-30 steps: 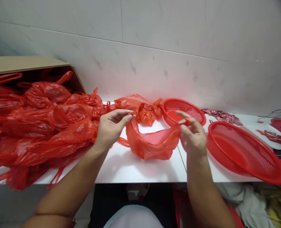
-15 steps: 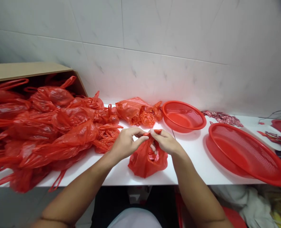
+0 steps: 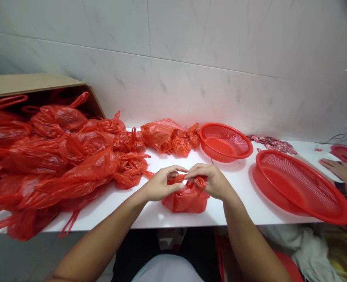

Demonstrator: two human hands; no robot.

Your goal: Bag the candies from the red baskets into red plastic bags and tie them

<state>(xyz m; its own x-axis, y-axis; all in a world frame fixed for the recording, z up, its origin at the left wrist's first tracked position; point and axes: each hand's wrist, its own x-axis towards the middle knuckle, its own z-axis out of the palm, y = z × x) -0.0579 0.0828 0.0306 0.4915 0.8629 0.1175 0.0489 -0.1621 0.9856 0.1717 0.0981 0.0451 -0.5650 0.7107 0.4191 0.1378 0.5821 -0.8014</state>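
Red bag [image 3: 188,197]: 1, pinched by 2 hands.

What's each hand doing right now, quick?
Left hand: closed on the red plastic bag handle.
Right hand: closed on the same bag's other handle.

A long white bench [image 3: 238,184] stands against the wall. On its left lies a big pile of red bags [image 3: 58,156]. A small red bag [image 3: 188,197] sits near the front edge. Two red baskets [image 3: 225,141] [image 3: 302,186] rest on the right.
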